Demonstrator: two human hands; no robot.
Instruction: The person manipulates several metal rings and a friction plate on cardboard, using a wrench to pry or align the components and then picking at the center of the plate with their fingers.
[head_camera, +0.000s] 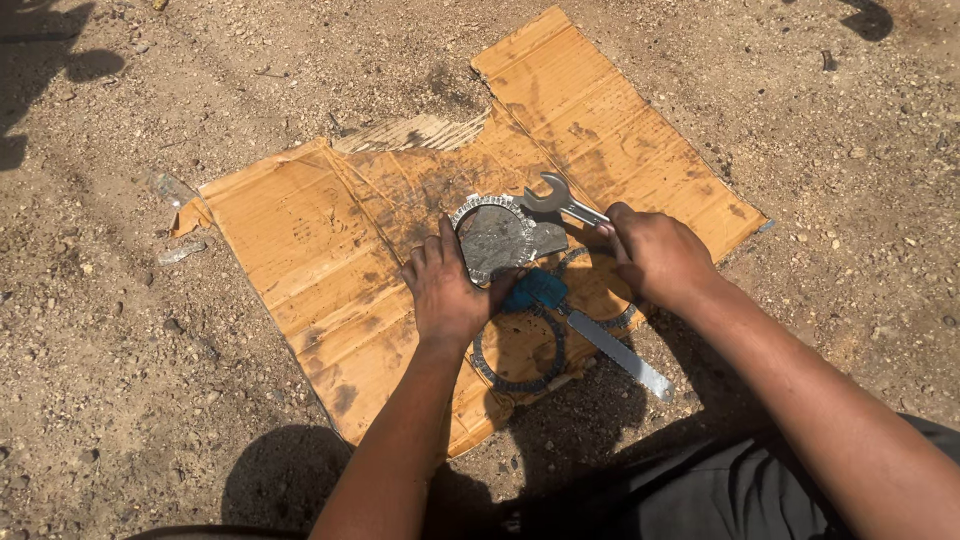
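Two bare forearms are seen entering from the lower edge, above dark trousers and cast shadows. Left hand (446, 290): laid palm-down, fingers together and curled over the near rim of a round, grey, grimy metal disc with a toothed edge (500, 238); thumb tucked toward a small teal-blue object (533, 289), which cannot be made out further. Right hand (660, 255): closed around the shank of a silver open-ended spanner (562, 200), whose jaw meets the disc's far right edge. Disc: dull, oil-stained, part of its rim pale and notched; it is placed near the centre of a flattened, torn, grease-marked sheet of brown cardboard (300, 240) spread on dry, stony dirt ground (120, 400). Two thin dark toothed rings (520, 350) are laid flat just below the disc. One long flat silver metal strip (620, 355) is rested across them, slanting toward the lower right
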